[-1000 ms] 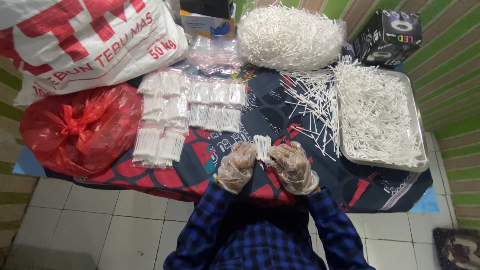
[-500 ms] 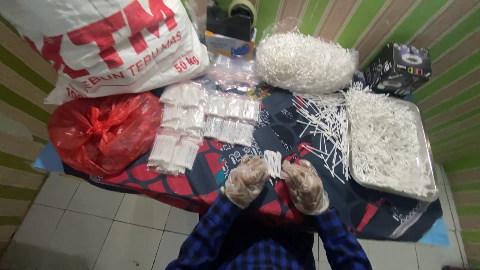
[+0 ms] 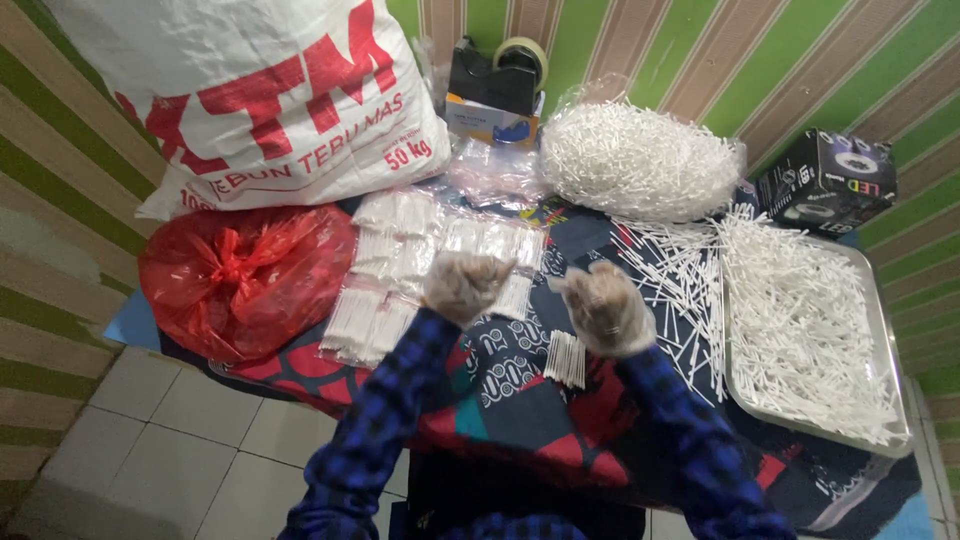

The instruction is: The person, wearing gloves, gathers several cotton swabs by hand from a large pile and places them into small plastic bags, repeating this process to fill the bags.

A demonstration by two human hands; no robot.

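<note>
Both my hands wear thin clear plastic gloves and are raised above the patterned cloth [image 3: 520, 400]. My left hand [image 3: 463, 285] is curled in a loose fist with nothing visible in it. My right hand [image 3: 603, 307] is also curled and holds nothing. A small bundle of white sticks [image 3: 566, 358] lies on the cloth just below my right hand, apart from it. Small clear packets of white sticks [image 3: 400, 270] lie in rows past my left hand.
A metal tray [image 3: 893, 350] full of loose white sticks is at the right, with more sticks [image 3: 675, 275] scattered beside it. A red plastic bag [image 3: 245, 275], a big white sack [image 3: 260, 100], a clear bag of sticks [image 3: 635, 160], a black box [image 3: 825, 185] and a tape dispenser [image 3: 500, 75] ring the cloth.
The bundle of white sticks that both hands held is now lying on the cloth. Both hands have let go, lifted and moved apart. The view has tilted up.
</note>
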